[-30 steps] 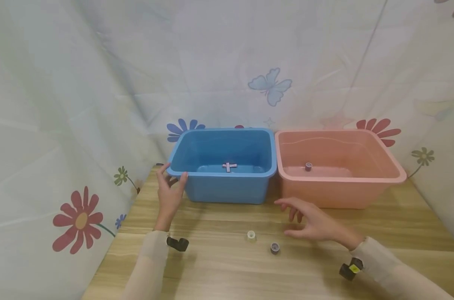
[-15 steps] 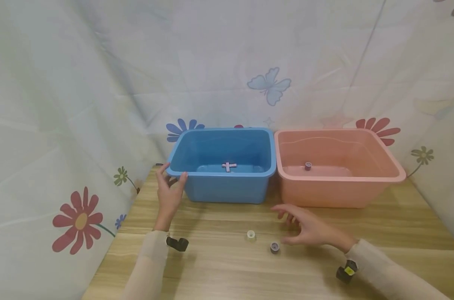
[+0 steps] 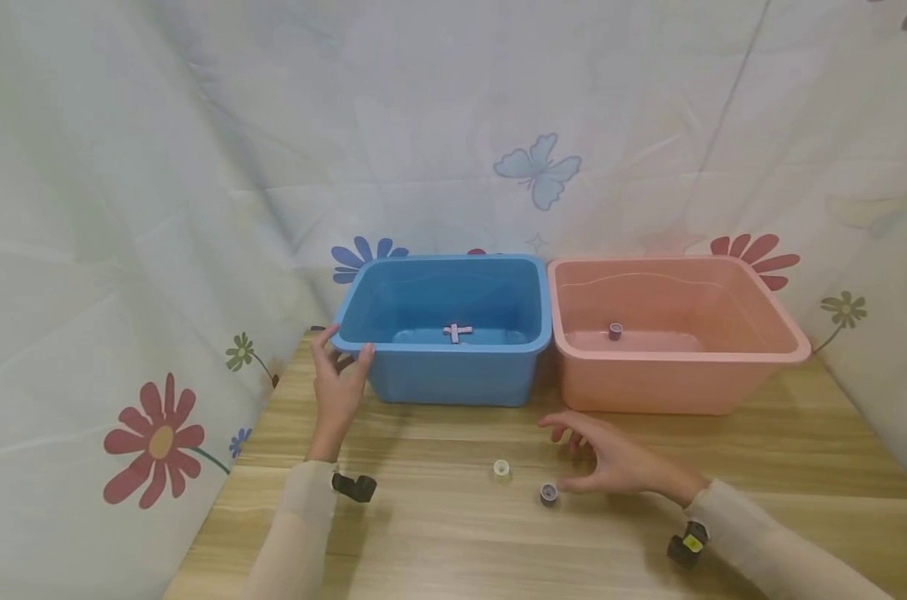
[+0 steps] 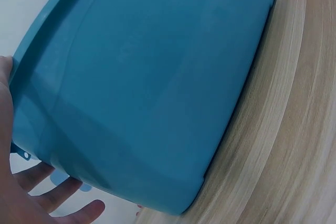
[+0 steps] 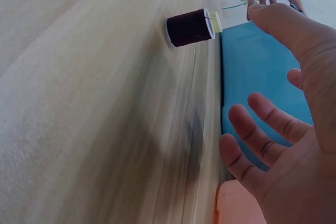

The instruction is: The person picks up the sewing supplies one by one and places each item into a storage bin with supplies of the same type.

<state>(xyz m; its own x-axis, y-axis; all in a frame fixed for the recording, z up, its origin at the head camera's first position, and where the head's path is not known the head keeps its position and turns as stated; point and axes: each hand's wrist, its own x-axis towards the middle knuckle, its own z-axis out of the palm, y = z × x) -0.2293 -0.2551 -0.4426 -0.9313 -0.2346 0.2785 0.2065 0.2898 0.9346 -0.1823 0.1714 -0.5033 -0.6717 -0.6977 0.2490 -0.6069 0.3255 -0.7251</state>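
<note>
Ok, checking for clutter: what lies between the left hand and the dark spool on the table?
The pale spool, on the tabletop, as the head view shows.

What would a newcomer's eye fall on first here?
Likely the blue bin, with the left grip at its near-left corner, and the pink bin to its right. Next, in front on the table, the small pale spool and dark spool, near the right grip.

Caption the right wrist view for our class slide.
The right hand hovers near a dark spool, blue tub beyond.
</note>
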